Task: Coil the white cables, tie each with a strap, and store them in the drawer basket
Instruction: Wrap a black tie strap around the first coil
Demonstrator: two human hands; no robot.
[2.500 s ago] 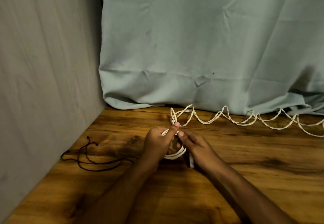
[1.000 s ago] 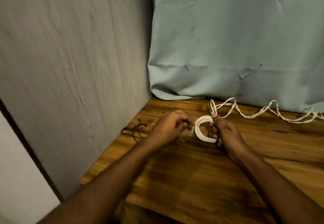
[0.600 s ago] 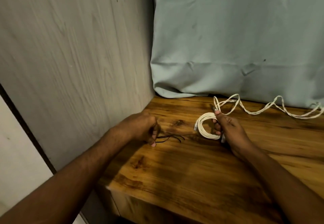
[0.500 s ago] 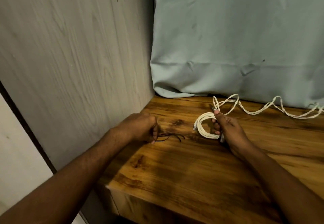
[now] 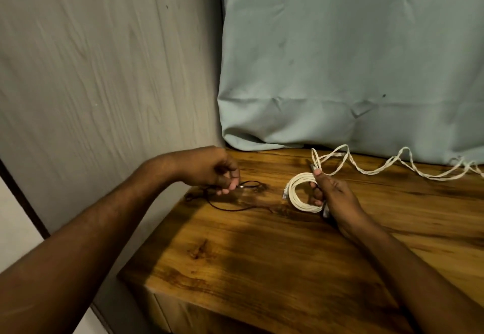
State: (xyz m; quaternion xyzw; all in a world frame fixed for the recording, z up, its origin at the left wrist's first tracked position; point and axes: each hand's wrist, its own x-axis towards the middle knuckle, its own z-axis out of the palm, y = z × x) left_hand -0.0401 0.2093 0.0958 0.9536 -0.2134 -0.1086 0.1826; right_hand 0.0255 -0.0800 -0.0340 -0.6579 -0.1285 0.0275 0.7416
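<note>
My right hand (image 5: 334, 195) grips a coiled white cable (image 5: 297, 193) just above the wooden table top (image 5: 262, 250), thumb on top of the loops and a plug end sticking out at the coil's left. A second white cable (image 5: 379, 168) lies twisted and uncoiled along the back of the table, its near loop rising behind my right thumb. To the left, my left hand (image 5: 209, 170) pinches a thin black strap (image 5: 235, 197) between thumb and fingertips; the rest of the black straps trail on the wood below it. No drawer basket is in view.
A grey wood-grain panel (image 5: 104, 85) walls off the left side. A pale green cloth (image 5: 340, 59) hangs behind the table. The table's front left corner (image 5: 123, 274) drops off below my left forearm.
My left hand let go of the coil, reached left to the black straps and now lifts one toward the coil. My right hand keeps the coil steady. The camera turned left.
</note>
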